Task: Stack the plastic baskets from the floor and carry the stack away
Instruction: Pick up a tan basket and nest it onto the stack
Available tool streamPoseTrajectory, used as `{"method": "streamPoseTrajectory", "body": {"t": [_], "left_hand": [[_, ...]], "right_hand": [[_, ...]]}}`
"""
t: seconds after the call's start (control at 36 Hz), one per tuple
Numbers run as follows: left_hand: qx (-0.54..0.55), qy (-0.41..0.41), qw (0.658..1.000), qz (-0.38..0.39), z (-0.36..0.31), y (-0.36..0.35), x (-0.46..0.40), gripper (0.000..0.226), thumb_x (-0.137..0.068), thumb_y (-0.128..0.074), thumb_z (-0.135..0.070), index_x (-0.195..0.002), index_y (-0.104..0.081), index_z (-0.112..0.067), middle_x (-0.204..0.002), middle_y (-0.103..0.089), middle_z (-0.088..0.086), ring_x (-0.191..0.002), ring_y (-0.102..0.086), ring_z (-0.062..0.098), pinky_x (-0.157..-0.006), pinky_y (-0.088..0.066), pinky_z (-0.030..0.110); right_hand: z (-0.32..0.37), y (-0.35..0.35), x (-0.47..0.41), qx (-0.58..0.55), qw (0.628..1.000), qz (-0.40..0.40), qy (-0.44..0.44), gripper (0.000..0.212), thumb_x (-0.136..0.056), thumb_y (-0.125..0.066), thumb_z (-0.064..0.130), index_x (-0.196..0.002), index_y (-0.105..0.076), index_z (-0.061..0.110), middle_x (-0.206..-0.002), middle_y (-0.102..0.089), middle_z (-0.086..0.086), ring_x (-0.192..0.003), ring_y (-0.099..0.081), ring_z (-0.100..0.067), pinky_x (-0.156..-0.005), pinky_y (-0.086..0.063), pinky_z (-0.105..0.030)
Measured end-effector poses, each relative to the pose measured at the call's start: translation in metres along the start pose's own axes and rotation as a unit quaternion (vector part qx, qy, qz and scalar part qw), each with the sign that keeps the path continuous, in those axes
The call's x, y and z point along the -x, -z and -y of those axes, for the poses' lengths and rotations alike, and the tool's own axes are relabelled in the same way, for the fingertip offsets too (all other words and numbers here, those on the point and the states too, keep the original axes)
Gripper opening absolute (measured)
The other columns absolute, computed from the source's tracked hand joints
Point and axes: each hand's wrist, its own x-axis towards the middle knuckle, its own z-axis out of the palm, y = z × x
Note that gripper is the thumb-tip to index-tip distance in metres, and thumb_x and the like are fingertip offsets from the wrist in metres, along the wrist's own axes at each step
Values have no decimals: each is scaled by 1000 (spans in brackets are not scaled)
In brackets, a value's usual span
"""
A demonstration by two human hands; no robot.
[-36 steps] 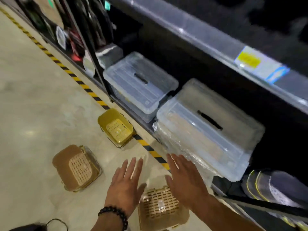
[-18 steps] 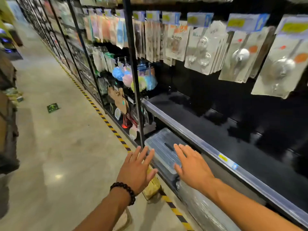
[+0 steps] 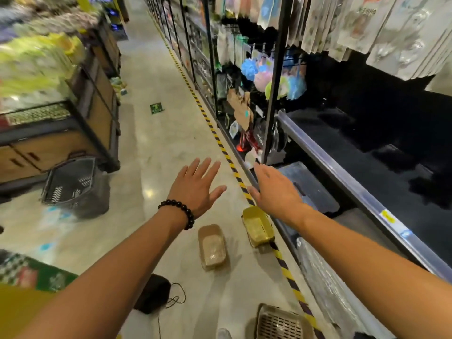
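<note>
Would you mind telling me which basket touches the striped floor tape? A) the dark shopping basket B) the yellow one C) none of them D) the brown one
B: the yellow basket sits with its near corner on the striped tape, while the brown basket lies on bare floor to its left and the dark shopping basket stands across the aisle.

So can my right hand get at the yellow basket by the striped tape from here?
Probably yes: the right hand is open and empty above the yellow basket, with nothing between them, though it must drop to the floor.
</note>
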Motion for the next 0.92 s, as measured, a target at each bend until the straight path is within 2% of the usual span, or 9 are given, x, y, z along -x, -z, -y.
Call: {"method": "streamPoseTrajectory", "body": {"t": [0.14,0.39,0.61,0.69,0.92], "left_hand": [[-6,40,999,12,41,-9,13,76,-98,-14,-73,-163,-9,-32,-169,-16,-1,-154,-14,27,-121,-17,46],[5,42,999,11,119,-39,-21,78,-97,-11,-74,-162,-14,-30,-167,-22,1,-153,-18,28,-121,-21,47],[14,-24,999,25,197,-78,-114,77,-98,-15,-71,-163,-13,-29,-168,-21,3,-153,-16,29,-121,-21,48],[16,-50,998,30,221,-89,-152,76,-99,-18,-69,-163,-14,-28,-167,-23,3,-152,-18,30,-120,-22,49],[6,-145,989,42,245,-131,-230,74,-99,-20,-66,-162,-12,-27,-167,-24,4,-151,-21,31,-118,-26,49]], "right_hand": [[28,-21,-18,-4,1000,20,10,76,-106,-49,51,-166,-18,15,-166,-34,-8,-149,-36,-31,-115,-41,-52],[66,-57,-83,19,999,37,2,74,-107,-46,50,-165,-19,13,-162,-36,-8,-144,-40,-30,-110,-45,-51],[99,-92,-165,29,997,34,-68,71,-106,-48,50,-163,-24,14,-158,-41,-8,-142,-42,-29,-110,-44,-50],[107,-101,-193,27,994,40,-103,74,-107,-47,51,-166,-20,14,-164,-36,-10,-147,-37,-29,-114,-41,-50],[103,-144,-240,-7,980,20,-196,75,-107,-49,49,-167,-19,16,-166,-34,-11,-151,-33,-30,-120,-36,-49]]}}
